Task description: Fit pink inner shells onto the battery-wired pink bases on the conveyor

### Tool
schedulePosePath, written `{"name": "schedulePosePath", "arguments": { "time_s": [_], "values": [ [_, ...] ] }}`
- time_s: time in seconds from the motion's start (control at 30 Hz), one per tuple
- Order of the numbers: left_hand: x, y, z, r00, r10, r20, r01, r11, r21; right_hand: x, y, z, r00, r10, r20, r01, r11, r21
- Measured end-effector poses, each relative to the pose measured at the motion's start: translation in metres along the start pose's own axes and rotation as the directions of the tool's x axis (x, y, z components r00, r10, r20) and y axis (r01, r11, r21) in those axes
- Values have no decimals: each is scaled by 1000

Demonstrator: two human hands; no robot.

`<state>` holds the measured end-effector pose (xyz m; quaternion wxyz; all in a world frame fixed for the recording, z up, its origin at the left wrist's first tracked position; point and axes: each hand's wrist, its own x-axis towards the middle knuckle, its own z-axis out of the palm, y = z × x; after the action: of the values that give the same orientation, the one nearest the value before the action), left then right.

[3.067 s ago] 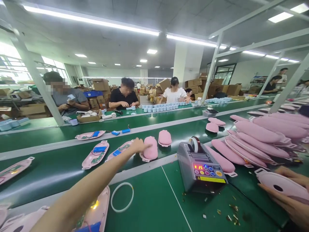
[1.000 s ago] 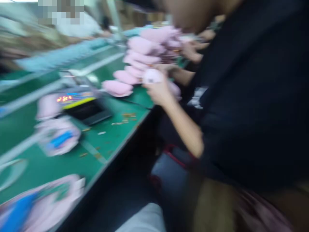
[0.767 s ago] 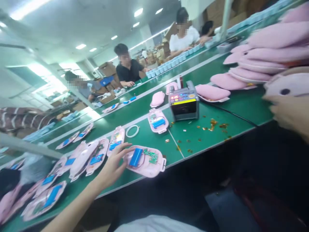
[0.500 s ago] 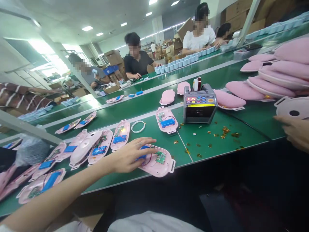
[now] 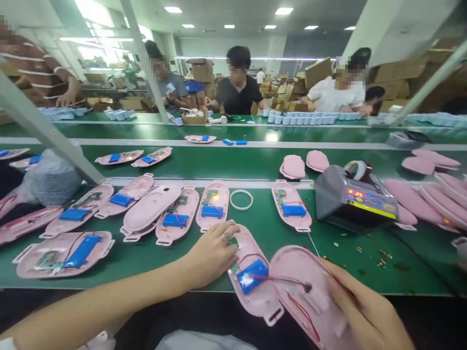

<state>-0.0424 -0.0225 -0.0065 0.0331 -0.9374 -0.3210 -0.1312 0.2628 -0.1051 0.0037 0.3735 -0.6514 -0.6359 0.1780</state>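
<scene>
My left hand [image 5: 214,253] grips the upper left end of an opened pink plastic shell [image 5: 251,305] at the table's front edge. Inside that shell lie a blue battery [image 5: 253,276] and a green circuit board, mostly covered by my fingers. My right hand [image 5: 370,308] holds a second pink shell half [image 5: 292,260] by its right side, tilted, hollow face toward me. Red wires [image 5: 304,313] run along its inside, and a red lead stretches from the battery side across it. The two halves overlap at their edges.
Several pink shells with blue batteries [image 5: 176,220] lie to the left. A white ring [image 5: 241,200] rests behind my left hand. At right stand a tape dispenser [image 5: 353,199] and stacked pink shells [image 5: 410,194], with small brass pieces [image 5: 383,260] scattered in front. Co-workers sit across the table.
My right hand has come in from the far right with the shell half, beside the opened shell. The opened shell has turned, and my left hand now grips its upper end. The view has levelled.
</scene>
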Motion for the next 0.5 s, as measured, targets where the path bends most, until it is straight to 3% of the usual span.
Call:
{"name": "schedulePosePath", "arguments": {
  "time_s": [0.07,0.2,0.37,0.5],
  "values": [
    [-1,-5,9,996,-48,-74,40,994,-100,24,-19,27,981,-69,179,77,996,-39],
    [-3,-2,15,947,-320,-13,312,930,-196,74,-38,48,910,-170,377,225,969,-105],
    [-4,4,4,814,-550,185,576,725,-377,97,-46,53,858,-332,393,431,881,-197],
    [-2,0,3,686,-677,265,649,406,-643,103,-44,50,788,-505,353,602,752,-268]
  ]
}}
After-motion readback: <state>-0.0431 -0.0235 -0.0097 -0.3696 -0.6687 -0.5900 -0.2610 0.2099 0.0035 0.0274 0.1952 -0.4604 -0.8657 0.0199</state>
